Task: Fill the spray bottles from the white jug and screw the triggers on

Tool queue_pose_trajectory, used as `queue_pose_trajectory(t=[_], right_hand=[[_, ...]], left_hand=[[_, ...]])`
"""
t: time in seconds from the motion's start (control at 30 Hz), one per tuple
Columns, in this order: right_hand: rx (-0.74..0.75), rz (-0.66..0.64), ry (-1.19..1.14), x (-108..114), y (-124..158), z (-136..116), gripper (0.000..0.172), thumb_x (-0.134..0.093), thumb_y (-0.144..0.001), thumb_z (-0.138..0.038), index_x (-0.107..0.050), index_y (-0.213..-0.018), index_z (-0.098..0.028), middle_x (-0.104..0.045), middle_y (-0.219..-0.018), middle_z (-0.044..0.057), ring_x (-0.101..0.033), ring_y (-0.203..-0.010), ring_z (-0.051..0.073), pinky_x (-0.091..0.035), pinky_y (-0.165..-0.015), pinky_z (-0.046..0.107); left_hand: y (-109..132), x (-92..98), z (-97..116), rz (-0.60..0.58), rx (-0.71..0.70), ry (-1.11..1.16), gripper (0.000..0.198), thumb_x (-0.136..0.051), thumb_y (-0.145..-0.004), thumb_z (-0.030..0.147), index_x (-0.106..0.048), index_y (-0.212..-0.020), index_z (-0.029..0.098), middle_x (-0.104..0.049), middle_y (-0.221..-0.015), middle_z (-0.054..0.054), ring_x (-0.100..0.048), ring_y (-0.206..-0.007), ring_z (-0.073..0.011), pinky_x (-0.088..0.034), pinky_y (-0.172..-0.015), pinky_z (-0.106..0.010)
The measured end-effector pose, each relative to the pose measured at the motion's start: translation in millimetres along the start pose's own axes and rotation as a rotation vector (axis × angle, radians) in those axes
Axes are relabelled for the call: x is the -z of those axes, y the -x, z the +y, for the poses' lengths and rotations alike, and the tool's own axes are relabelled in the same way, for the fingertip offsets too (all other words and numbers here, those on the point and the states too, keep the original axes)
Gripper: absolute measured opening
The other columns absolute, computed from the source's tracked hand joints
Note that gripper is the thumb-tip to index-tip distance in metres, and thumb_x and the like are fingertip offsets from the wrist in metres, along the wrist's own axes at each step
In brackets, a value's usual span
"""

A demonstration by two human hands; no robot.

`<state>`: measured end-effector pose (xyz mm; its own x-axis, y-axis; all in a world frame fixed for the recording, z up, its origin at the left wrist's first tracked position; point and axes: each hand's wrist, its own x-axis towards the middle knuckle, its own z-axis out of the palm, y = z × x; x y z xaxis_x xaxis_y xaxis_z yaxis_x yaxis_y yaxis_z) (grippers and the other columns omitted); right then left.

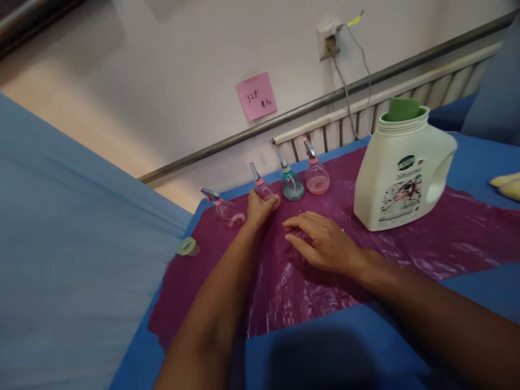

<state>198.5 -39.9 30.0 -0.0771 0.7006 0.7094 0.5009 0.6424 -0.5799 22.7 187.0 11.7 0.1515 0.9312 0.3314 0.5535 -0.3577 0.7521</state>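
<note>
Blue tabletop [312,346], wrinkled purple plastic sheet [199,292] laid over it. White handled jug [400,143] stands on the sheet at right, green insert [402,110] in its mouth. Right hand [323,238] over mid-sheet: fingers half-curled, thumb apart; can't tell if it grips anything. Left hand [260,208]: thumb and fingers closed around the lower body of a clear pink-collared spray bottle [263,188], at the sheet's back. Flanking it: pink-liquid bottle [229,213] to the left, teal bottle [293,188] and another pink-liquid bottle [317,181] to the right. Pale green plastic piece [188,247] near the sheet's left edge.
</note>
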Motion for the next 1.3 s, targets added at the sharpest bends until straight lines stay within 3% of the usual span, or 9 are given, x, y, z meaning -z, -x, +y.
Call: queue_pose_trajectory(t=[0.13, 0.27, 0.37, 0.5, 0.63, 0.73, 0.9, 1.03, 1.3], right_hand=[[0.037, 0.013, 0.029, 0.3, -0.7, -1.9, 0.016, -0.064, -0.112, -0.024, -0.073, -0.126, -0.022, -0.085, -0.117, 0.01, -0.078, -0.107, 0.028, -0.063, -0.097, 0.048], [0.037, 0.052, 0.038, 2.8, -2.8, -1.6, 0.016, -0.065, -0.111, -0.024, -0.073, -0.125, -0.022, -0.085, -0.118, 0.009, -0.079, -0.109, 0.028, -0.063, -0.098, 0.048], [0.003, 0.124, 0.023, 4.2, -4.2, 0.0, 0.016, -0.067, -0.11, -0.026, -0.073, -0.125, -0.024, -0.085, -0.118, 0.009, -0.08, -0.108, 0.028, -0.063, -0.098, 0.048], [-0.073, 0.217, 0.029, 3.4, -4.9, 0.8, 0.018, -0.069, -0.109, -0.029, -0.074, -0.126, -0.025, -0.084, -0.121, 0.01, -0.079, -0.112, 0.031, -0.062, -0.098, 0.05], [-0.119, 0.246, 0.013, 0.3, -4.9, -4.2, 0.026, -0.078, -0.102, -0.03, -0.072, -0.128, -0.027, -0.083, -0.124, 0.009, -0.077, -0.116, 0.031, -0.061, -0.101, 0.05], [-0.146, 0.235, 0.005, -2.0, -4.5, -10.2, 0.027, -0.084, -0.095, -0.028, -0.072, -0.119, -0.027, -0.081, -0.116, 0.006, -0.076, -0.11, 0.029, -0.06, -0.098, 0.047], [-0.188, 0.229, 0.005, -4.0, -0.6, -19.3, 0.019, -0.079, -0.091, -0.021, -0.07, -0.107, -0.028, -0.077, -0.105, 0.003, -0.073, -0.101, 0.026, -0.058, -0.092, 0.043], [-0.256, 0.227, -0.026, -6.4, 3.7, -23.5, 0.017, -0.08, -0.091, -0.027, -0.071, -0.105, -0.029, -0.077, -0.105, 0.002, -0.073, -0.099, 0.025, -0.058, -0.092, 0.043], [-0.373, 0.274, -0.056, -19.7, 4.0, -18.9, 0.022, -0.086, -0.087, -0.033, -0.073, -0.105, -0.027, -0.081, -0.108, 0.003, -0.076, -0.1, 0.025, -0.058, -0.097, 0.046]], left_hand=[[4.3, -1.1, 10.9, 0.046, 0.078, 0.008, 0.065, -0.097, -0.077, 0.034, -0.062, -0.13, 0.019, -0.074, -0.136, -0.017, -0.072, -0.132, -0.0384, -0.052, -0.115, -0.052], [27.7, 12.6, 27.4, 0.035, 0.069, 0.067, 0.068, -0.096, -0.078, 0.032, -0.061, -0.137, 0.021, -0.074, -0.139, -0.014, -0.072, -0.131, -0.0339, -0.053, -0.118, -0.051], [59.8, 29.8, 43.1, -0.001, 0.05, 0.115, 0.069, -0.096, -0.08, 0.032, -0.061, -0.138, 0.022, -0.075, -0.141, -0.014, -0.072, -0.135, -0.0325, -0.053, -0.121, -0.051], [114.8, 46.2, 70.3, -0.116, 0.021, 0.192, 0.065, -0.094, -0.081, 0.032, -0.063, -0.138, 0.021, -0.078, -0.136, -0.013, -0.077, -0.126, -0.0316, -0.059, -0.113, -0.049], [163.5, 47.0, 94.0, -0.216, 0.049, 0.225, 0.068, -0.088, -0.088, 0.028, -0.061, -0.15, 0.025, -0.076, -0.142, -0.012, -0.076, -0.128, -0.0302, -0.06, -0.111, -0.047], [184.3, 43.5, 102.3, -0.269, 0.017, 0.159, 0.067, -0.089, -0.088, 0.03, -0.062, -0.15, 0.028, -0.075, -0.144, -0.011, -0.075, -0.13, -0.0323, -0.06, -0.111, -0.05], [197.0, 43.9, 102.9, -0.291, 0.007, 0.082, 0.074, -0.089, -0.086, 0.029, -0.058, -0.153, 0.028, -0.074, -0.148, -0.012, -0.073, -0.134, -0.0368, -0.059, -0.112, -0.055], [201.9, 47.6, 98.7, -0.306, -0.044, 0.071, 0.071, -0.084, -0.088, 0.027, -0.056, -0.153, 0.029, -0.07, -0.154, -0.011, -0.071, -0.138, -0.036, -0.056, -0.116, -0.057], [198.6, 44.7, 91.6, -0.306, -0.115, 0.048, 0.059, -0.086, -0.091, 0.036, -0.061, -0.144, 0.027, -0.069, -0.141, -0.011, -0.067, -0.134, -0.0353, -0.057, -0.114, -0.053]])
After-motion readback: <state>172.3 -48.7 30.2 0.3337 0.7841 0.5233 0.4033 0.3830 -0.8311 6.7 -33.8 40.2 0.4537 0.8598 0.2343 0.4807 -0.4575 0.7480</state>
